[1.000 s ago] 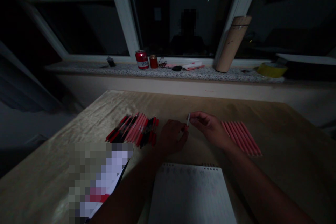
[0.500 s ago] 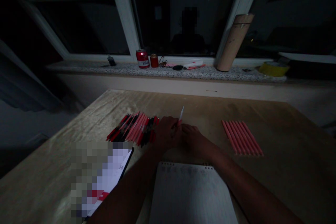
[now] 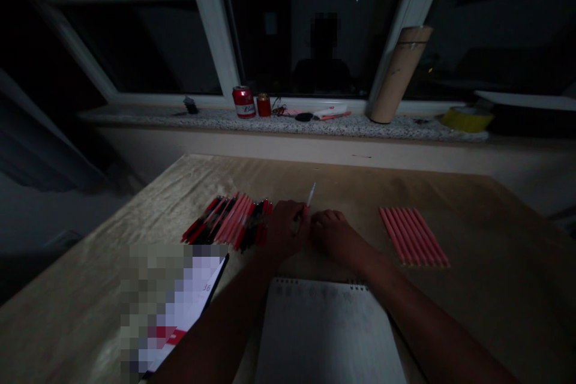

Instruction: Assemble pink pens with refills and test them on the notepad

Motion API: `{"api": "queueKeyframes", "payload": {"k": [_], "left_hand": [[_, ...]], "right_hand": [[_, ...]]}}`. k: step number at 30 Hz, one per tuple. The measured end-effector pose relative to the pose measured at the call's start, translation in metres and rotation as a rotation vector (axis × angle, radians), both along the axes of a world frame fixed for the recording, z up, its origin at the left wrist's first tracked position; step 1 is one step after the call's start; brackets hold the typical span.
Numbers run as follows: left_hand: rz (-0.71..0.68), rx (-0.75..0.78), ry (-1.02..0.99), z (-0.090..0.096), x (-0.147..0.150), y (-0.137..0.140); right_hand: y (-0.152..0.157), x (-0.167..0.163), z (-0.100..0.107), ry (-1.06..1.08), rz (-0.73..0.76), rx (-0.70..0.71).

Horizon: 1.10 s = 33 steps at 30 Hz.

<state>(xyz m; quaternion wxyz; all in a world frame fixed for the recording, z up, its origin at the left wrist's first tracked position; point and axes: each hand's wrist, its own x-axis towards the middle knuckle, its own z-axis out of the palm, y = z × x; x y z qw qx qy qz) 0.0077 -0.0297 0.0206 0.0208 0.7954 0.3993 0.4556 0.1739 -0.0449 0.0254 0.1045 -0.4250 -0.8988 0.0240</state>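
Note:
My left hand (image 3: 287,228) is closed around a pink pen (image 3: 306,210), held upright with a slim whitish refill (image 3: 312,193) showing at its top. Close by on the right, my right hand (image 3: 335,234) has its fingers curled down by the table; anything inside them is hidden. Left of my left hand lies a pile of pink, red and black pens (image 3: 234,219). A neat row of several pink pen barrels (image 3: 414,235) rests to the right of my right hand. Below my hands is a spiral notebook (image 3: 330,336).
A phone (image 3: 193,306) with a lit screen lies on the table at left, partly under my left forearm. On the granite sill stand a red can (image 3: 243,102), a small red jar (image 3: 263,105), a tall tan cylinder (image 3: 400,75) and a yellow tape roll (image 3: 468,119).
My right hand has drawn slightly away from my left, opening a small gap between them. The left hand keeps the pink pen in nearly the same spot.

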Motion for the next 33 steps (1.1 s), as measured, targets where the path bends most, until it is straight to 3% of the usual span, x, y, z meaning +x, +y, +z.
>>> {"api": "queueKeyframes", "payload": {"k": [4,11,19,23,29,33], "left_hand": [[0.001,0.000,-0.013,-0.002,-0.001,0.001],[-0.031,-0.014,-0.012,-0.003,0.002,0.000],[-0.056,-0.004,-0.014,-0.006,0.007,-0.002],[-0.086,-0.021,0.013,-0.006,0.009,-0.004],[-0.147,-0.067,0.092,-0.008,0.014,-0.003],[-0.156,-0.087,0.141,-0.007,0.016,-0.005]], "right_hand": [[0.002,0.004,0.002,-0.058,-0.045,0.028],[0.007,0.011,0.001,-0.043,-0.305,-0.036],[0.010,0.012,-0.004,0.196,-0.284,-0.200],[0.017,0.023,0.004,0.456,-0.286,-0.192],[0.014,0.034,0.040,1.198,-0.252,-0.268],[0.005,0.031,0.059,1.360,-0.208,-0.260]]}}
